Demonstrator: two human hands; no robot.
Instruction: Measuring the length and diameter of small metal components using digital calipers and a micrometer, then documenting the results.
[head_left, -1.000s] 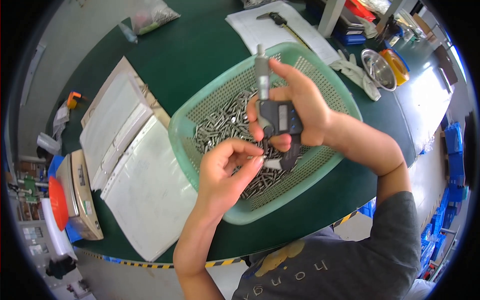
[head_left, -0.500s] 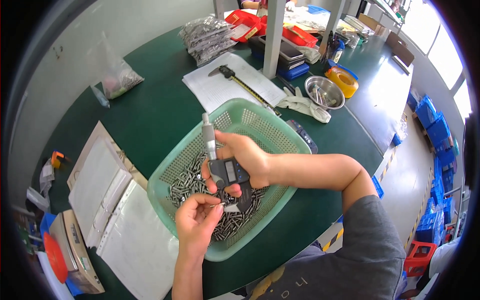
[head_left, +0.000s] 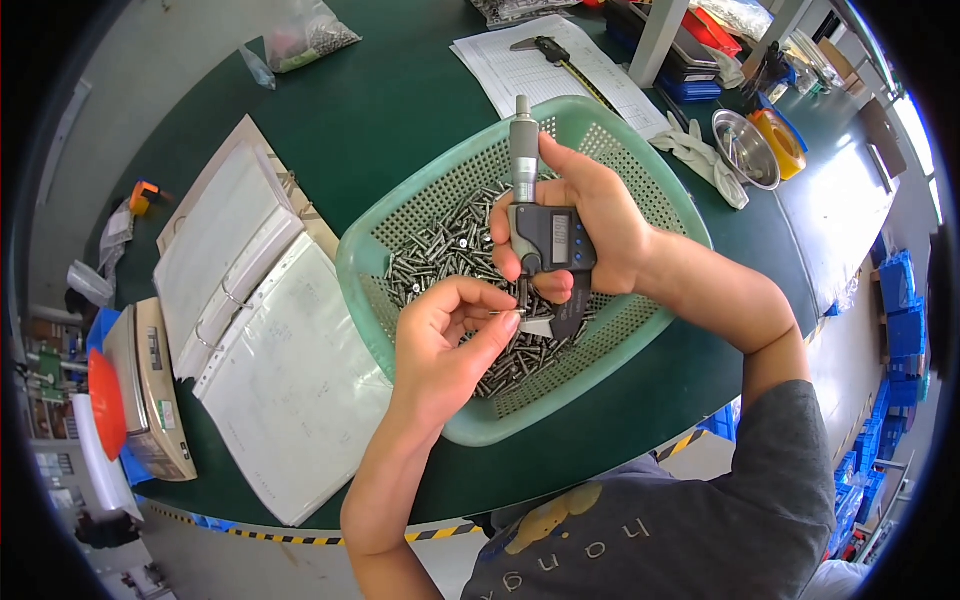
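Note:
A digital micrometer (head_left: 556, 240) with a small screen is gripped in my right hand (head_left: 610, 215), whose fingers wrap round its frame and barrel. My left hand (head_left: 445, 350) is closed in a pinch on a small metal pin (head_left: 507, 312), held at the micrometer's measuring gap. Whether both jaws touch the pin is too small to tell. Both hands are over a green plastic basket (head_left: 372, 222) with perforated sides. Inside it lies a heap of loose metal pins (head_left: 440, 250), partly hidden by my hands.
Left of the basket lies an open ring binder (head_left: 285, 390), beside a beige scale (head_left: 155, 390). Behind are paper sheets (head_left: 500, 72) with a caliper (head_left: 575, 70), white gloves (head_left: 700, 160), a metal bowl (head_left: 745, 150) and yellow tape (head_left: 778, 140). A bag of parts (head_left: 308, 38) stands far left.
The view has shifted, so the basket and table sit higher and the hands farther right in the picture. My hands keep their grips on the micrometer and the pin.

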